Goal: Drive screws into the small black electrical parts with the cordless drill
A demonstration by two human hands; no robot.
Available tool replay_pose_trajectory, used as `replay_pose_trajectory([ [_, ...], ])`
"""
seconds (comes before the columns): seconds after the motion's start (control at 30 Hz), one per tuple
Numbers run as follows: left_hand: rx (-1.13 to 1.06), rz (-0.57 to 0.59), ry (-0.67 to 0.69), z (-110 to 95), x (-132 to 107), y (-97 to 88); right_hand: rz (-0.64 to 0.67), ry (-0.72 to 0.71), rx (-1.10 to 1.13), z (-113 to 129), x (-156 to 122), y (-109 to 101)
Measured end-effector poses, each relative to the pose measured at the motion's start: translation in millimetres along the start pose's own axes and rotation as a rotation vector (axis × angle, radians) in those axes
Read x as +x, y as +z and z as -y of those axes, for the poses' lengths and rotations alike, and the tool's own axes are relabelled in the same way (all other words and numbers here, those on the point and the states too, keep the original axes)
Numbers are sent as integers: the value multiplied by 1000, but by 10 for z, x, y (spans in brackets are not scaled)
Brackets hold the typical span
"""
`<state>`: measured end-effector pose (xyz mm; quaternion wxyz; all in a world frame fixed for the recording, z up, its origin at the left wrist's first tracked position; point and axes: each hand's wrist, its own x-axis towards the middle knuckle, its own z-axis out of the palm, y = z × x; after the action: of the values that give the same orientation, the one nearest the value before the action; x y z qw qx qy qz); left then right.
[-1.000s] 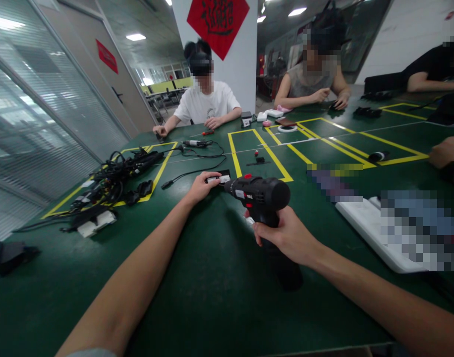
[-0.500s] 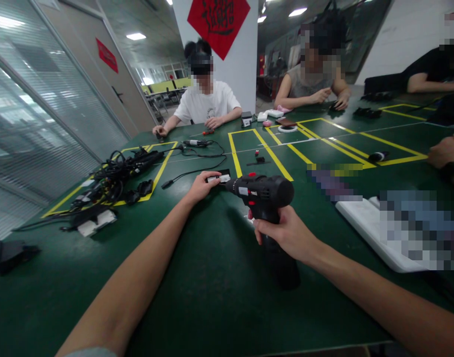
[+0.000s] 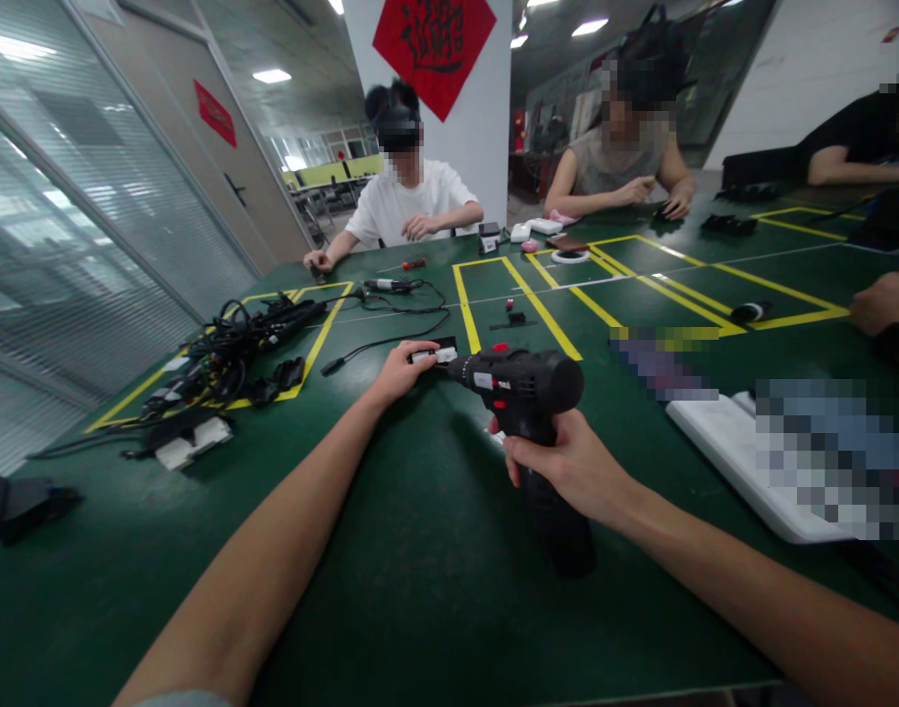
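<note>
The right hand [image 3: 559, 457] wraps round the grip of a drill [image 3: 530, 383], fingers curled and the thumb side toward the camera. The drill is black with red parts; it stands nearly upright near the middle of the table [image 3: 420, 570], its chuck [image 3: 460, 370] pointing left at a small black part [image 3: 441, 351] with a white label. Whether the drill's tip touches the part is too small to tell. The left hand [image 3: 401, 373] pinches the left end of that part between thumb and fingers, low over the green top, the forearm reaching in from the near edge. Just behind the part a black cable [image 3: 405, 336] curves across the table, its plug [image 3: 333, 367] lying to the left of the left hand. Farther left is a tangled pile of cables [image 3: 233, 358] within and over yellow tape [image 3: 324, 334], and near the left edge sits a black block [image 3: 19, 506]. Beyond the drill, inside another taped shape, lie a small black piece [image 3: 518, 317] and a tiny red one [image 3: 509, 304]. A white slab [image 3: 736, 466] lies to the right, partly blurred out. Across the table sits a person in a white shirt [image 3: 420, 196], near a red-handled screwdriver [image 3: 414, 263]; a person in a grey top [image 3: 615, 162] sits farther right, hands together over something dark.
</note>
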<state>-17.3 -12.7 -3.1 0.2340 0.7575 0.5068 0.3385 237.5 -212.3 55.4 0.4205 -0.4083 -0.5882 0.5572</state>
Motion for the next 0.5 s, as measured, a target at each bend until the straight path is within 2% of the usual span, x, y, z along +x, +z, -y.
replay_pose_trajectory([
  [0.5, 13, 9, 35, -6, -8, -17, 0, 13, 6, 17, -1, 21],
])
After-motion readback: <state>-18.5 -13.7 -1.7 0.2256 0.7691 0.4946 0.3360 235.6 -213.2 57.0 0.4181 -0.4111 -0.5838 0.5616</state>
